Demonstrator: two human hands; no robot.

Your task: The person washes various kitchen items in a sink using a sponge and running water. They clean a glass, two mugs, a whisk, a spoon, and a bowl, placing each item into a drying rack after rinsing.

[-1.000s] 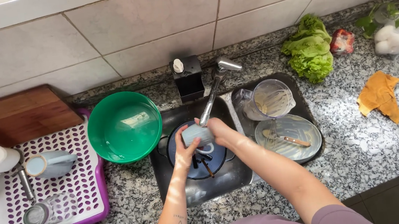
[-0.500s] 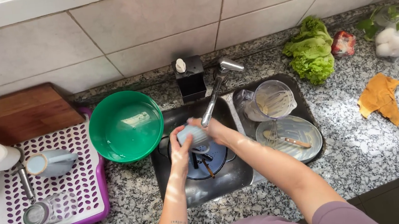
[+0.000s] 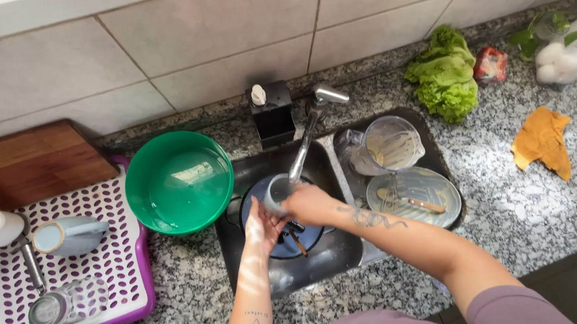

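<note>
1. Speckled granite forms the bench [image 3: 555, 211], backed by pale wall tiles, with a dark sink [image 3: 315, 267] sunk into its middle.
2. Over the sink, the right hand [image 3: 311, 204] is clenched around a small pale-blue cup [image 3: 276, 191], holding it under the spout of the faucet [image 3: 310, 127].
3. The cup lies tilted, its long axis running roughly left to right, with its open mouth turned left, toward the left hand [image 3: 261, 226].
4. The left hand is released, fingers spread, just beside and slightly nearer than the cup; whether it touches the rim I cannot tell.
5. So the cup sits right of and a little beyond the left palm, and the right hand is the one already on it.
6. Below both hands a dark blue plate [image 3: 297, 237] rests in the sink.
7. Just left of the sink stands a green bowl [image 3: 178, 182], and farther left a purple drying tray [image 3: 56, 282] with washed pieces lying on it.
8. Right of the faucet a second basin holds a clear measuring jug [image 3: 388, 145] and a glass plate [image 3: 416, 198] with a utensil.
9. Far right lie lettuce [image 3: 445, 75] and an orange cloth [image 3: 541, 140].
</note>
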